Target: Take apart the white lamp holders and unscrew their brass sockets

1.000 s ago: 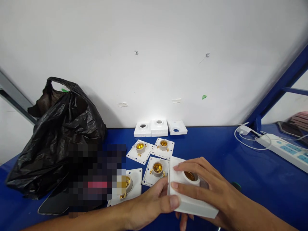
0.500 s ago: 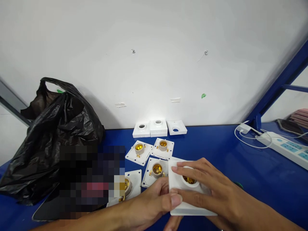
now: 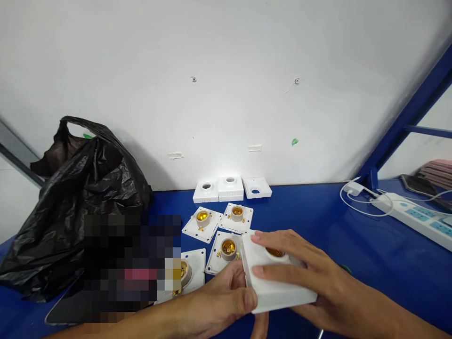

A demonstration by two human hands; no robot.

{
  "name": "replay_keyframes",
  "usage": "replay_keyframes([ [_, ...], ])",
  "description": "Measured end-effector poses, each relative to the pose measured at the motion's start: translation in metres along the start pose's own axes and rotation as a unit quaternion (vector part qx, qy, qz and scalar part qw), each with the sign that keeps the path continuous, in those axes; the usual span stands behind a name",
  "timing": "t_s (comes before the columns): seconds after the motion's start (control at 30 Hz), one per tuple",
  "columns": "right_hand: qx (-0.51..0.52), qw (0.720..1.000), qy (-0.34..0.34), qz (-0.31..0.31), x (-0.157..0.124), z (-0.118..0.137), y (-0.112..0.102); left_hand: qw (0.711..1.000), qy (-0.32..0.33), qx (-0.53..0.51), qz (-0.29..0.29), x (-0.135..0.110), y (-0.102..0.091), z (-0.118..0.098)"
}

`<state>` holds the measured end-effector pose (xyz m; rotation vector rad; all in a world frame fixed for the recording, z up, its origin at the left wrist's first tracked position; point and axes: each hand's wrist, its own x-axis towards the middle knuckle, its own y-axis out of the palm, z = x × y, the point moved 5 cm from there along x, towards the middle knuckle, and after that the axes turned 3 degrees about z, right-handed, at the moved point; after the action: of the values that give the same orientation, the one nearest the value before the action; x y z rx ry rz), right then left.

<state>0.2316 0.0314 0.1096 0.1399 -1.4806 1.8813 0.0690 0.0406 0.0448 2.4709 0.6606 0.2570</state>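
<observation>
Both my hands grip one white square lamp holder (image 3: 273,292) with a brass socket showing in its round opening, held just above the blue table. My left hand (image 3: 219,303) pinches its near left corner with the thumb on the side. My right hand (image 3: 318,282) lies over the top, fingers curled across the opening and the left edge. Several open socket bases (image 3: 202,222) with brass sockets lie on the table just behind my hands. Three white covers (image 3: 230,187) stand in a row by the wall.
A large black plastic bag (image 3: 77,197) fills the left of the blue table (image 3: 318,216), with a dark phone (image 3: 61,310) lying under its front. A white power strip (image 3: 413,214) with cables lies at the right. A blue frame post (image 3: 399,136) rises at the right.
The lamp holder has tilted, so its front side now faces me, and my right fingers have slid further over its top. The view has shifted slightly.
</observation>
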Motion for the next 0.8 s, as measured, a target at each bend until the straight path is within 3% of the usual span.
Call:
replay_keyframes([
  [0.13, 0.161, 0.984, 0.056, -0.045, 0.0, -0.012, 0.003, 1.0, 0.012, -0.016, -0.002, 0.0, -0.004, 0.004],
  [0.27, 0.176, 0.981, 0.059, -0.049, 0.001, -0.012, 0.006, 0.999, 0.015, -0.04, 0.005, 0.0, -0.006, 0.008],
  [0.43, 0.134, 0.989, 0.054, -0.042, -0.003, -0.014, 0.006, 0.999, 0.008, -0.036, 0.004, 0.001, -0.006, 0.007],
  [0.57, 0.035, 0.999, 0.001, 0.007, -0.003, -0.005, 0.007, 0.999, -0.025, -0.041, -0.005, 0.005, -0.001, 0.003],
  [0.67, -0.027, 0.999, -0.03, -0.016, -0.002, 0.001, 0.002, 0.998, -0.038, -0.031, -0.024, 0.007, 0.001, 0.002],
  [0.8, -0.083, 0.997, -0.002, -0.002, -0.003, -0.002, 0.004, 0.997, -0.05, -0.024, -0.055, 0.006, -0.003, 0.002],
])
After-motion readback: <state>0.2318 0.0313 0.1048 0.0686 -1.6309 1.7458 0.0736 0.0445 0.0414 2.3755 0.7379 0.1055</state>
